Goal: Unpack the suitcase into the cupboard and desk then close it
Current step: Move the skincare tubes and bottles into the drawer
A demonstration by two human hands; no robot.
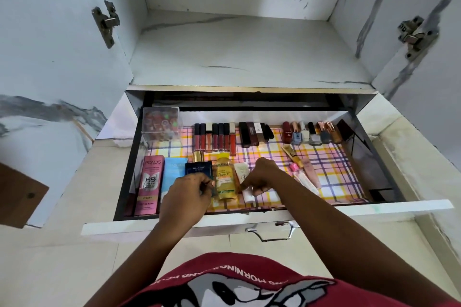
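The cupboard's drawer (249, 209) stands pulled out, lined with checked paper and filled with cosmetics. My left hand (188, 192) pinches the lower edge of a dark blue perfume box (199, 169) with curled fingers. Right of it lies a yellow Garnier bottle (225, 177). My right hand (260, 177) lies over a small white tube (240, 171) beside that bottle. Its fingers curl round the tube and one fingertip touches the bottle's side. The suitcase is out of view.
A pink Pond's carton (149, 184) and a light blue carton (172, 172) lie at the drawer's left. A clear box (161, 123), lip glosses (214, 137), lipsticks (254, 133) and nail polishes (311, 133) line the back. The shelf (239, 52) above is bare, both doors open.
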